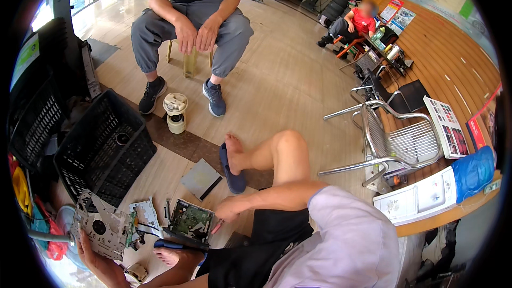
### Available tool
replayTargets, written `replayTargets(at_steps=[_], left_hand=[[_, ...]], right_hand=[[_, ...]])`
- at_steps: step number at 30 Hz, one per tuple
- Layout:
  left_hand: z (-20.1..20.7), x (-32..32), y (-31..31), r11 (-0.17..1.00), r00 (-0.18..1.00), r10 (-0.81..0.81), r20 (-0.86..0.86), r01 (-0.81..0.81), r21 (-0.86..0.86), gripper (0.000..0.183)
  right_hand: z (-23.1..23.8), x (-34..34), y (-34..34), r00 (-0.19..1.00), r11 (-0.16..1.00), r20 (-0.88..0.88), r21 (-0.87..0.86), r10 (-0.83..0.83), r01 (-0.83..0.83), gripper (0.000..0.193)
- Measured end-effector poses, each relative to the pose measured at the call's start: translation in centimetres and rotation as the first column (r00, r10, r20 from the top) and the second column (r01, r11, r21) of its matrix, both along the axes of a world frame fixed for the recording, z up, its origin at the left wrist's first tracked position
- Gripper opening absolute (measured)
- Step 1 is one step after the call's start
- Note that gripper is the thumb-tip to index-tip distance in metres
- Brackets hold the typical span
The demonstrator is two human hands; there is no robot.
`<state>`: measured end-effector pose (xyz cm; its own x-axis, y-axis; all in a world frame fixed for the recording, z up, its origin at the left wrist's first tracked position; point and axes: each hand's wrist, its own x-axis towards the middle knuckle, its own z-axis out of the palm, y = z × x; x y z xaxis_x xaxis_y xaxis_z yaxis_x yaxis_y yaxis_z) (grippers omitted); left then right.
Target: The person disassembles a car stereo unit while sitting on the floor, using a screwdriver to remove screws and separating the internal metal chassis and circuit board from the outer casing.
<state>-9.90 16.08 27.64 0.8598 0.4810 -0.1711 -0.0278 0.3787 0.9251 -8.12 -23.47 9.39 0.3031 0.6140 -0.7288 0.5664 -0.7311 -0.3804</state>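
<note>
- L hand: holding perforated metal plate by lower edge. Rec. rim grip only, no pressure on centre disc.
- R hand: closed round red-handled tool; tip n/v. Rec. tip kept off PCB.
- PCB: in open metal housing on flr, beside R hand. Rec. steady housing.
- Grey cover plate: flat on flr, beyond; OK there.

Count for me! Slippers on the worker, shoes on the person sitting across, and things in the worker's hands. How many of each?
Blue slippers: 2
Dark shoes: 2
Metal plate in left hand: 1
Red-handled tool in right hand: 1
Total: 6
</note>
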Motion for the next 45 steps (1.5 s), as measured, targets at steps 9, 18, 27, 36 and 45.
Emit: replayTargets(at_steps=[9,18,27,36,45], left_hand=[[-1.2,0.2,1.1,0.997,1.0,-0.021,0.013,0.02,0.068,0.032],[-0.2,0.8,-0.1,0.998,0.998,0.054,-0.02,-0.055,-0.015,0.033],[-3.3,0.0,2.8,0.975,0.999,0.018,-0.047,-0.007,0.22,0.044],[-2.1,-0.4,4.0,0.987,0.992,0.1,-0.074,-0.09,0.136,0.043],[2.4,0.1,-2.5,0.919,0.94,0.342,-0.002,-0.334,0.211,0.037]], right_hand=[[1.0,-1.3,0.1,0.994,0.982,-0.061,-0.159,0.093,-0.102,0.02],[-2.7,-2.9,-1.4,0.989,0.971,-0.063,-0.193,0.133,-0.143,0.021],[0.4,-1.3,-1.0,0.995,0.984,-0.099,-0.177,0.006,-0.023,0.024],[1.4,0.8,-3.7,0.969,0.92,-0.025,0.31,-0.245,0.24,0.027],[2.6,3.2,-4.6,0.967,0.968,0.123,-0.092,-0.223,0.235,0.026]])
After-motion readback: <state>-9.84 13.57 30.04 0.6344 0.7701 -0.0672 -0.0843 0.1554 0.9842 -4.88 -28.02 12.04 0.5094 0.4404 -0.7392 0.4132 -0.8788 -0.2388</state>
